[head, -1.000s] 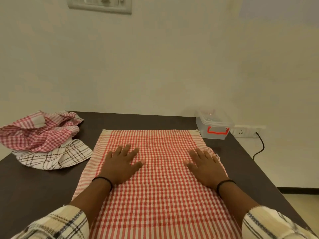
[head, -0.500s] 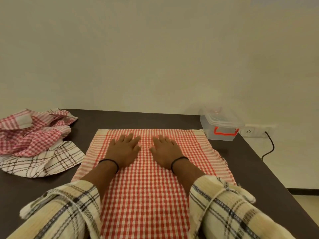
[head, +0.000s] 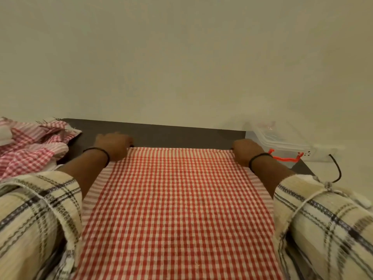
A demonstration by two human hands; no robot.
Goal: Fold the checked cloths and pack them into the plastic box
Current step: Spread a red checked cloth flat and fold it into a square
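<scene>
Lying flat on the dark counter (head: 181, 136), the red checked cloth (head: 177, 209) is gripped at its two far corners, the left hand (head: 113, 145) curled round the left corner and the right hand (head: 245, 150) curled round the right one. Just beyond the right hand, the clear plastic box (head: 282, 141) with its red handle is seen against the wall, its lid on. Past the left hand, a heap of crumpled checked cloths (head: 30, 144) is piled.
</scene>
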